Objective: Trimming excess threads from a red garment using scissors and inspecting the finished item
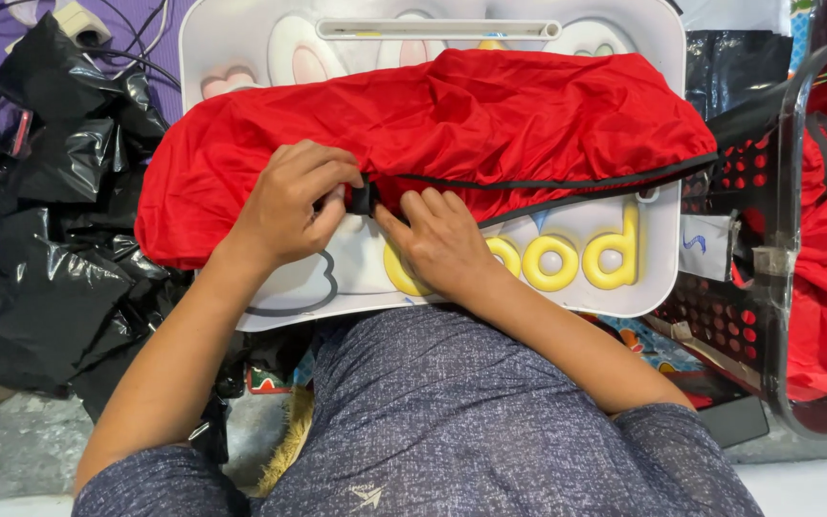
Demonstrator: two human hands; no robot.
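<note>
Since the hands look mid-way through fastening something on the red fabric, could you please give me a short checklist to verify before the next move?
1. Left hand grips the black clip: ok.
2. Right hand pins the fabric beside the clip: ok.
3. Red fabric cover rests fully on the white lap tray: not ok, its left end overhangs.
4. Black edge trim lies untwisted: ok where visible.
5. Clip closed: cannot tell, fingers hide it.
6. Black plastic bags clear of the tray: ok.
</note>
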